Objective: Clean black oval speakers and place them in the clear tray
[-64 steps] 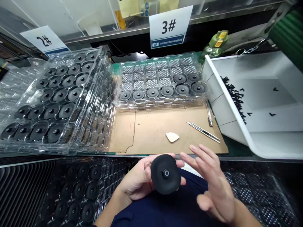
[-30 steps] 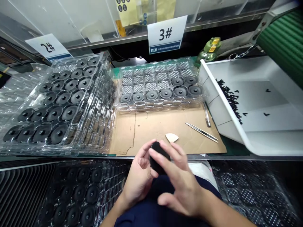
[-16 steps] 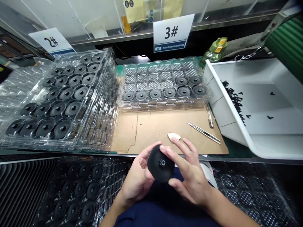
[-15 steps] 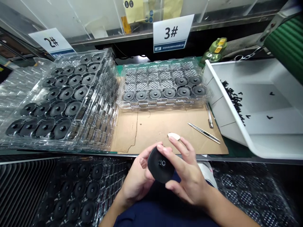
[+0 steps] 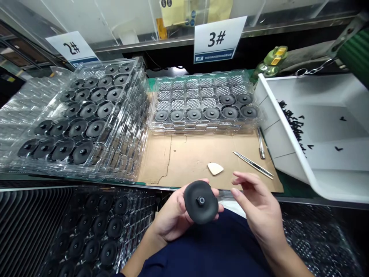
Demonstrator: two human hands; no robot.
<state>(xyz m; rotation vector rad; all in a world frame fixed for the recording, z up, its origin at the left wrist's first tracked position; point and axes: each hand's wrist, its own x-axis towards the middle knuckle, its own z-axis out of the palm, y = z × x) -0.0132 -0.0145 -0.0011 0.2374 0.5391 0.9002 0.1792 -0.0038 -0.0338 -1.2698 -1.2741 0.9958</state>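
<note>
Matt black disc (image 5: 200,202), held low centre; glossy clear plastic trays (image 5: 201,129) above; rough brown cardboard (image 5: 187,161); smooth white plastic bin (image 5: 282,150) at right.

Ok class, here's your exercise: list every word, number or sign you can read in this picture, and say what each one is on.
"3#" on the white card above the nearer clear tray.
"2#" on the angled white card above the stacked trays.
Blue strip on the "3#" card: print too small to read.
Yellow note behind the glass: too small to read.
</note>
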